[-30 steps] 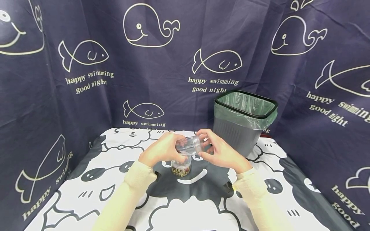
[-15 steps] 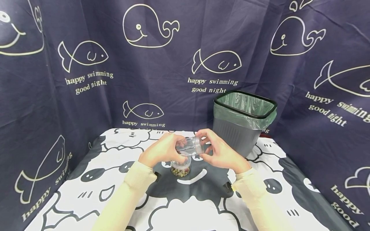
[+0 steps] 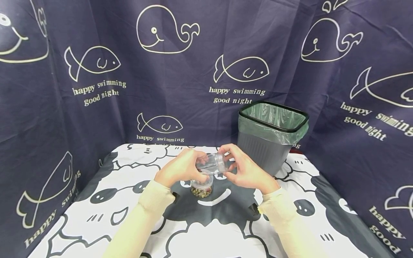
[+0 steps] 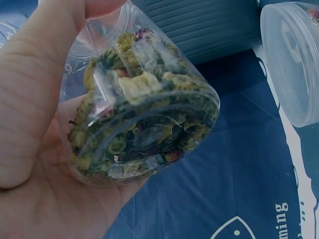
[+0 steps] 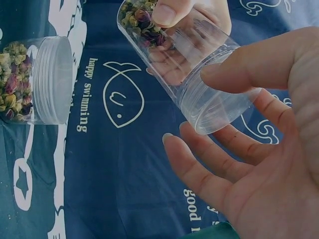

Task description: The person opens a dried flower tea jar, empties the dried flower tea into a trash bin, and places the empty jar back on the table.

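My left hand (image 3: 180, 167) grips a clear plastic jar (image 4: 142, 87) round its body and holds it tilted on its side above the table. Dried flower buds, yellowish green and dark pink, lie toward the jar's bottom end. The clear ridged lid (image 5: 219, 109) faces right, between the thumb and fingers of my right hand (image 3: 247, 171). In the right wrist view that thumb lies on the ridged band, with the fingers spread round the far side. A second lidded jar (image 3: 201, 191) of dried flowers stands upright on the table, just below and in front of the held one.
A grey bin (image 3: 266, 150) with a black rim and green liner stands at the back right of the table. The table carries a black-and-white cartoon cloth (image 3: 206, 243). Dark blue printed curtains (image 3: 174, 82) enclose the back and sides.
My right thumb and fingers have shifted slightly on the lid. The held jar, the standing jar and my left hand look nearly the same.
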`<state>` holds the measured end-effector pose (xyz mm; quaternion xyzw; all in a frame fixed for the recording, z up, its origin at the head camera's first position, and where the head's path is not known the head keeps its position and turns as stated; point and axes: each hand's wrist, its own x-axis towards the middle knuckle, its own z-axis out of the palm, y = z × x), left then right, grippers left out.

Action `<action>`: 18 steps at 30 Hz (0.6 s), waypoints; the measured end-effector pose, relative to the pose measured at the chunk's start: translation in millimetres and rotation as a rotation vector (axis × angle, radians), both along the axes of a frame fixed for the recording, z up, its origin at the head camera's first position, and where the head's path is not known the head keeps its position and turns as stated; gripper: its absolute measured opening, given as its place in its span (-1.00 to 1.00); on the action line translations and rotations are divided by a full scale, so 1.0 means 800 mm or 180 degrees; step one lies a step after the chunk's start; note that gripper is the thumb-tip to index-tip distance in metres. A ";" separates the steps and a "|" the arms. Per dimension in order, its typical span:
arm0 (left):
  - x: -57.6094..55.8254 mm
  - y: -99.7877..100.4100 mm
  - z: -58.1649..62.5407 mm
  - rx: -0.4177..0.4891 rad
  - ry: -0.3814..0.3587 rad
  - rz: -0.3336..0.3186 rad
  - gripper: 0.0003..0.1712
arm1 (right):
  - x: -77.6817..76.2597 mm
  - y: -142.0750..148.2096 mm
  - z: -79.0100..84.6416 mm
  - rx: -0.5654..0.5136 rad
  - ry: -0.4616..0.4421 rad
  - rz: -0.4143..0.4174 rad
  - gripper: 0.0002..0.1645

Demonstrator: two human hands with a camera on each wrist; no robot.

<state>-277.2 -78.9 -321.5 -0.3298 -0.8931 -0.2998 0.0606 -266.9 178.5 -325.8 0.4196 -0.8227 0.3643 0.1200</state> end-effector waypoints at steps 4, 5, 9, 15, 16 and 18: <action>0.001 0.000 0.000 0.0003 0.0014 -0.0005 -0.56 | 0.000 0.000 0.001 0.0014 0.0016 0.0016 -0.16; 0.001 0.000 0.000 0.0006 0.0008 -0.0009 -0.55 | 0.000 0.000 0.002 0.0019 0.0007 0.0012 -0.16; 0.001 0.000 -0.001 0.0007 -0.0005 0.0015 -0.53 | 0.000 -0.001 0.002 0.0054 -0.0058 -0.0026 -0.14; 0.000 0.000 0.000 -0.0013 0.0003 0.0034 -0.55 | 0.000 -0.003 0.001 0.0091 -0.0181 -0.0130 -0.12; 0.000 0.000 0.000 -0.0015 -0.0004 0.0029 -0.55 | 0.001 -0.003 0.001 0.0091 -0.0207 -0.0160 -0.12; 0.001 0.001 0.001 -0.0029 0.0004 0.0019 -0.55 | 0.002 -0.004 0.002 0.0091 -0.0223 -0.0206 -0.12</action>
